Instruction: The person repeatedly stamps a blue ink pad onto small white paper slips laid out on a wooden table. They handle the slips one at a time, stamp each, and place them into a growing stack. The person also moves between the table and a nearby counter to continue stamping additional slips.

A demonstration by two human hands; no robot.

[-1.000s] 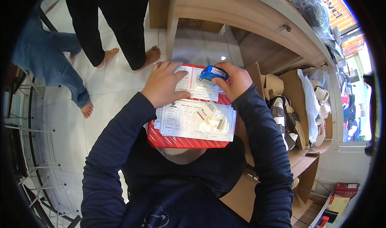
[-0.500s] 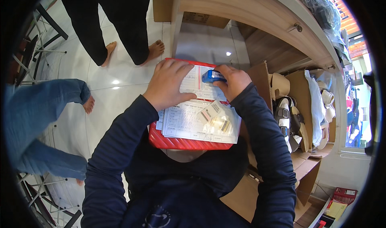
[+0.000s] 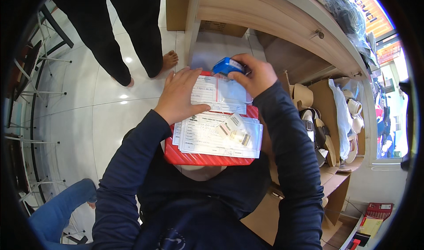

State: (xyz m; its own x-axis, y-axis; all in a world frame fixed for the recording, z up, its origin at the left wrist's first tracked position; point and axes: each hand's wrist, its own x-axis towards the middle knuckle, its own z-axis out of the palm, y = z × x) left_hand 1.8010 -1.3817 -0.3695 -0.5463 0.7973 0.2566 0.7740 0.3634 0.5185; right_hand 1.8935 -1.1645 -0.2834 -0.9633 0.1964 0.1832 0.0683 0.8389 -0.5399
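Note:
My right hand [image 3: 258, 75] is closed on a blue stamp [image 3: 227, 66], holding it tilted above the far edge of the papers. Fingers spread, my left hand [image 3: 177, 95] lies on the left side of the far printed form [image 3: 204, 91]. A clear zip bag [image 3: 232, 92] with a red strip rests on that form, below the stamp. Nearer to me is a stack of filled-in forms [image 3: 201, 137], topped by small printed cards [image 3: 230, 124] in what looks like a clear bag. All this lies on a red ribbed plastic tray or basket [image 3: 198, 159] at my lap.
A wooden counter [image 3: 265, 7] stands ahead on the right. To my right an open cardboard box [image 3: 327, 89] holds several sandals [image 3: 324, 137]. One person in dark trousers [image 3: 119, 51] stands ahead left; another person's jeans leg [image 3: 66, 206] is at lower left, near folding metal stands [image 3: 44, 93].
My right hand has lifted the stamp off the bag and moved it forward and slightly left. My left hand has shifted slightly left. The jeans-clad legs have moved back toward the lower left.

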